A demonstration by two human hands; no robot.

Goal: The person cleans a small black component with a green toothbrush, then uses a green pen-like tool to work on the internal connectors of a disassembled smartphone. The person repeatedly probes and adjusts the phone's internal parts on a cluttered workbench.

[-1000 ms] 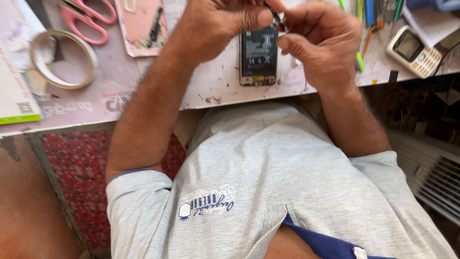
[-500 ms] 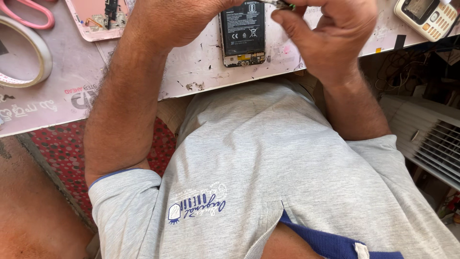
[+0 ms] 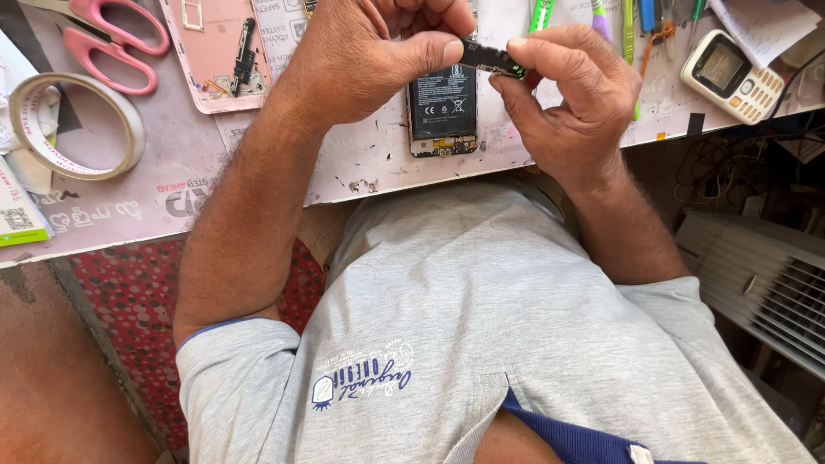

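- Left hand (image 3: 361,60): raised above the counter (image 3: 378,163), thumb and fingers pinched on one end of a small dark circuit board with a green edge (image 3: 490,58).
- Right hand (image 3: 567,94): thumb and forefinger clenched on the other end of the same small board; the remaining fingers are curled beneath it.
- The small board is held between both hands, clear of the counter, just above the upper end of an opened smartphone with a black rectangular battery exposed (image 3: 443,107).
- The opened phone lies flat on the pale, scuffed counter, between the two wrists and near the counter's front edge.
- A pink phone back cover with small parts lying in it (image 3: 215,56) rests on the counter beside the left forearm.
- Pink-handled scissors (image 3: 116,39) lie further out on that side, near the top of the view.
- A roll of pale adhesive tape (image 3: 77,125) lies flat just below the scissors.
- A small white keypad phone with coloured buttons (image 3: 730,73) sits on the counter beyond the right hand, well apart from the opened phone.
- Several coloured tool handles, green, purple and blue (image 3: 627,26), lie at the counter's far edge above the right hand; their tips are out of view.
- A white slatted appliance (image 3: 756,275) stands below the counter on the right side.
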